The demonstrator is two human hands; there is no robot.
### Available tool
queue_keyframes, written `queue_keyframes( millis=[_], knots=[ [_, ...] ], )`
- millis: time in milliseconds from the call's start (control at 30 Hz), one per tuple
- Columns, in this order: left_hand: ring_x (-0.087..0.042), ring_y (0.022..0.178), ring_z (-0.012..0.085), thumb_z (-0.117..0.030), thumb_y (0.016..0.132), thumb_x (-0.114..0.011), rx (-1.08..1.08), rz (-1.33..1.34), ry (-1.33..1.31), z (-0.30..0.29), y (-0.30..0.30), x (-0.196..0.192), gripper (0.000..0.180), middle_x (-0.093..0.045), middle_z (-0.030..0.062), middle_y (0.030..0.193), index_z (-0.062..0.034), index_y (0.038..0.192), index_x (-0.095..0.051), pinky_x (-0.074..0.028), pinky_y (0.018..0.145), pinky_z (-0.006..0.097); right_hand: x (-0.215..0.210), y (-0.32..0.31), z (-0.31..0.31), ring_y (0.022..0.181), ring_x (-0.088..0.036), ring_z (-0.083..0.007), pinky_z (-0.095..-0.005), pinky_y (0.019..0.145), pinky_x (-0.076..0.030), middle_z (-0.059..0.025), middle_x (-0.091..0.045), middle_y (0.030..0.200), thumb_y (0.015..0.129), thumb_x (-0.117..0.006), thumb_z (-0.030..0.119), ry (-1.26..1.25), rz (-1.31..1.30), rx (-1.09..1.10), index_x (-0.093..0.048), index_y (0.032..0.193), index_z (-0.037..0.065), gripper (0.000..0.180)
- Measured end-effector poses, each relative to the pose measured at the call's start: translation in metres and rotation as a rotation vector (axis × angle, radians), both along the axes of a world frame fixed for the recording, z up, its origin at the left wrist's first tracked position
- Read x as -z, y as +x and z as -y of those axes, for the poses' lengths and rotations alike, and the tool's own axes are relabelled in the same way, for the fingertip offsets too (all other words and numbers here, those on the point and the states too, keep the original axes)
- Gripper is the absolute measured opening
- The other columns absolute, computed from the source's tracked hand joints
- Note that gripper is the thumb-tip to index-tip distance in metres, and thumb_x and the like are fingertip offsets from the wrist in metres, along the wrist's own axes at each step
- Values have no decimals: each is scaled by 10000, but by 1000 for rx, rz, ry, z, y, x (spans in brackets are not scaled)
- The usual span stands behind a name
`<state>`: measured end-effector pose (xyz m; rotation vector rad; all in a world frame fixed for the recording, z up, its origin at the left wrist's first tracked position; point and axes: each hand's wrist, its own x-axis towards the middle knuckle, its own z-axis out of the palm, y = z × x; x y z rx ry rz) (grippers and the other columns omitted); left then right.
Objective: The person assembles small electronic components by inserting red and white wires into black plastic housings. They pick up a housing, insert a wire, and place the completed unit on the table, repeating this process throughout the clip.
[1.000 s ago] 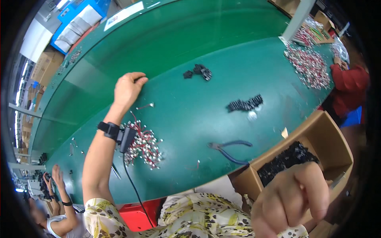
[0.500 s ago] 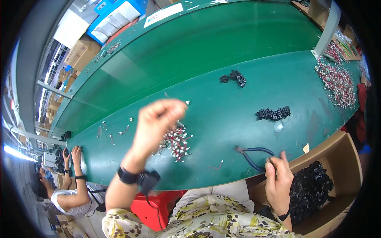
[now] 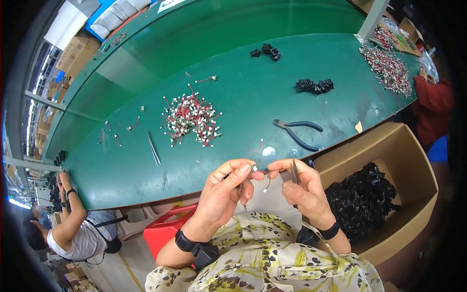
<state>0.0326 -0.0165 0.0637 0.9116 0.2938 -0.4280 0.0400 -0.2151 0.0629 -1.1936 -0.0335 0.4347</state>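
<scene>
In front of my body, just off the table's near edge, both hands meet. My left hand (image 3: 224, 187) pinches a small white wire connector (image 3: 254, 168) between thumb and fingertips; a bit of black also shows between these fingers. Short dark red wires trail from the connector, one ending in a white plug (image 3: 265, 190). My right hand (image 3: 306, 192) has its index fingertip close to the wires, and a slim pointed metal tool (image 3: 294, 171), apparently tweezers, is held in its grip. On the table beyond lies a heap of red-wired white connectors (image 3: 192, 119).
Blue-handled cutters (image 3: 299, 132) lie near the front edge, and metal tweezers (image 3: 153, 148) left of the heap. Black parts (image 3: 315, 86) sit farther back. A cardboard box (image 3: 413, 194) of black pieces stands at right. Co-workers (image 3: 82, 238) are at left and far right.
My left hand has come down and back from above the connector heap to meet my right hand, and now holds a connector. The right hand has moved inward. The whole view has shifted.
</scene>
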Motion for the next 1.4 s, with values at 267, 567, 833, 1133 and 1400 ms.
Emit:
queue_keyframes(
  millis=[267, 567, 833, 1133, 1400],
  knots=[
    [-485, 591, 61, -194, 938, -625, 20, 26, 58, -20, -22, 9, 216, -628, 11, 816, -37, 1078, -670, -382, 504, 217, 15, -25, -48, 523, -417, 3, -166, 435, -295, -29, -660, 861, 788, -734, -2, -432, 532, 260, -701, 976, 20, 192],
    [-507, 698, 88, -168, 946, -578, 49, 44, -82, -47, -38, 19, 280, -604, 37, 915, 0, 1168, -597, -409, 603, 237, 21, -38, -78, 610, -581, -73, -200, 454, -375, -72, -668, 829, 793, -718, -25, -585, 821, 359, -700, 937, 7, 148],
    [-521, 1158, 302, -44, 870, -483, 55, 83, -528, -63, -39, 33, 511, -498, 216, 1247, 72, 1357, -377, -425, 1044, 402, 26, -45, -77, 558, -464, -31, -189, 459, -315, -49, -661, 812, 803, -730, 4, -438, 545, 312, -696, 911, 8, 113],
    [-371, 1356, 346, -91, 933, -572, 100, 133, -561, -58, -35, 42, 412, -320, 264, 1463, -35, 1316, -431, -393, 1096, 449, 18, -42, -72, 632, -560, -81, -203, 480, -393, -80, -680, 848, 785, -721, -15, -504, 656, 263, -692, 934, 3, 153],
    [-525, 1166, 224, -144, 964, -555, 100, 182, -569, -57, -35, 69, 402, -476, 165, 1333, -53, 1337, -436, -485, 945, 345, 13, -36, -74, 704, -629, -152, -263, 572, -528, -109, -669, 823, 757, -710, -58, -531, 686, 206, -677, 927, -32, 175]
  ],
)
